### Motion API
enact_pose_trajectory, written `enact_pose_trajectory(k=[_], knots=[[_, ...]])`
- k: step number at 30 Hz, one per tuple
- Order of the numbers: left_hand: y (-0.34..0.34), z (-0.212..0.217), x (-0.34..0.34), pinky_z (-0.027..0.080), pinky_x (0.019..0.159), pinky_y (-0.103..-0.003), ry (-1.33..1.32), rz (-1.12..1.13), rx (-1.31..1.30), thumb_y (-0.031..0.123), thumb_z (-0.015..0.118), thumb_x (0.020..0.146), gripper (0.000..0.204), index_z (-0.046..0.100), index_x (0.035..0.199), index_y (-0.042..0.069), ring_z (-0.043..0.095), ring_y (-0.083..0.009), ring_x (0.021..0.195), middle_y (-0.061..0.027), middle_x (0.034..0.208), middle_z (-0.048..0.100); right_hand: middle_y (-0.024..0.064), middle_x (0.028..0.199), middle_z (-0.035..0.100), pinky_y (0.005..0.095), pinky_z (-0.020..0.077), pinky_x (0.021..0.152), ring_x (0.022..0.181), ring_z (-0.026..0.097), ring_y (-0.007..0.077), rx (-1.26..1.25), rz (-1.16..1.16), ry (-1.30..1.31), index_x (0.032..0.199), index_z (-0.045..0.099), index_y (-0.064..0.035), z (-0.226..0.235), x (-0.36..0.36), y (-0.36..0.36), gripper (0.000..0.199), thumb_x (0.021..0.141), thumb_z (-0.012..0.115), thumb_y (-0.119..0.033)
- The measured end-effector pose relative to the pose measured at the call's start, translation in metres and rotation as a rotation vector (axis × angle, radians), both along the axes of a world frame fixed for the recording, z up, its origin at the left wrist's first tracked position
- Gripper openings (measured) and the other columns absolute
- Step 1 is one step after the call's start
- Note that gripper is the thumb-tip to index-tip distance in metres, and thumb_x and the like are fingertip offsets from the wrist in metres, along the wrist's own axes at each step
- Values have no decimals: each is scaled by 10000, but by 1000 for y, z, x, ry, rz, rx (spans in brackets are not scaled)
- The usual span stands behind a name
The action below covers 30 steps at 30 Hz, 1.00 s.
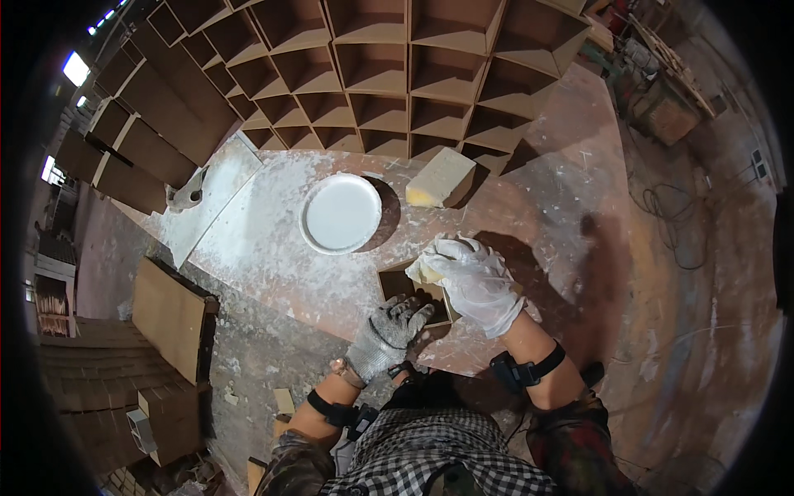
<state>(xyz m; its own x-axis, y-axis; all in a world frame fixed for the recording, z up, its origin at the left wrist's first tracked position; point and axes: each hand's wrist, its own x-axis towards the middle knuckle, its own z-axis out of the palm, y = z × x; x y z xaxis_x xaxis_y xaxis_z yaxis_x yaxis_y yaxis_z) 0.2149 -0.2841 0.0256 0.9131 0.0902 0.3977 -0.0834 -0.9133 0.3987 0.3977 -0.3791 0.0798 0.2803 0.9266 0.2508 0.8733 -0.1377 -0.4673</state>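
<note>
A small open brown box (394, 283) stands on the white-spattered worktop in front of me. My left hand (389, 333), in a grey knit glove, grips its near side with the fingers reaching over the edge. My right hand (478, 279), in a loose white glove, is closed around a pale yellowish sponge (423, 271) against the box's far right edge. The hand hides much of the sponge and that side of the box. Beyond them stands a round white tub (340, 213) of white liquid. To the tub's right lies a tan block (441, 177) with a yellow patch.
Stacked open brown boxes (370, 68) form a wall along the far side. More brown boxes (161, 124) rise at the far left. A brown panel (169, 318) and further stacks stand on the floor at left. A cable (674, 227) hangs or lies at right.
</note>
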Motion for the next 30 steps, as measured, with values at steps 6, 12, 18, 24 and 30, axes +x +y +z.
enact_pose_trajectory(k=[6,12,18,24,30], knots=[[-12,-8,9,468,689,-419,215,-55,127,227,627,746,270,574,940,47,578,-302,674,-114,705,569,107,1132,605,413,477,872,1031,576,320,-17,-19,63,1059,662,-75,6,-29,-73,313,759,589,-28],[-17,10,8,444,657,-396,263,-71,274,195,589,736,169,505,782,57,574,-284,606,-106,599,535,163,1067,633,359,490,906,1010,615,289,338,-177,692,1021,681,-20,11,-35,-102,286,761,592,62],[-7,-3,2,422,579,-405,262,-69,294,146,617,714,258,549,911,-6,553,-259,572,-92,595,523,175,1168,602,369,436,977,1070,572,335,190,129,-84,1204,594,-35,-14,25,-21,374,835,562,-83],[-5,-2,6,414,544,-420,194,-88,200,136,608,732,335,574,1028,-19,544,-279,545,-88,588,524,144,1222,591,355,401,1016,1168,526,287,-15,39,464,1172,624,-54,-78,9,-30,340,841,557,-98],[9,28,-6,479,807,-432,229,-73,161,204,631,731,464,565,1163,46,590,-299,889,-149,920,599,146,1180,620,357,401,1010,1171,525,279,7,-72,734,1141,625,5,-34,-32,-129,324,823,604,-53]])
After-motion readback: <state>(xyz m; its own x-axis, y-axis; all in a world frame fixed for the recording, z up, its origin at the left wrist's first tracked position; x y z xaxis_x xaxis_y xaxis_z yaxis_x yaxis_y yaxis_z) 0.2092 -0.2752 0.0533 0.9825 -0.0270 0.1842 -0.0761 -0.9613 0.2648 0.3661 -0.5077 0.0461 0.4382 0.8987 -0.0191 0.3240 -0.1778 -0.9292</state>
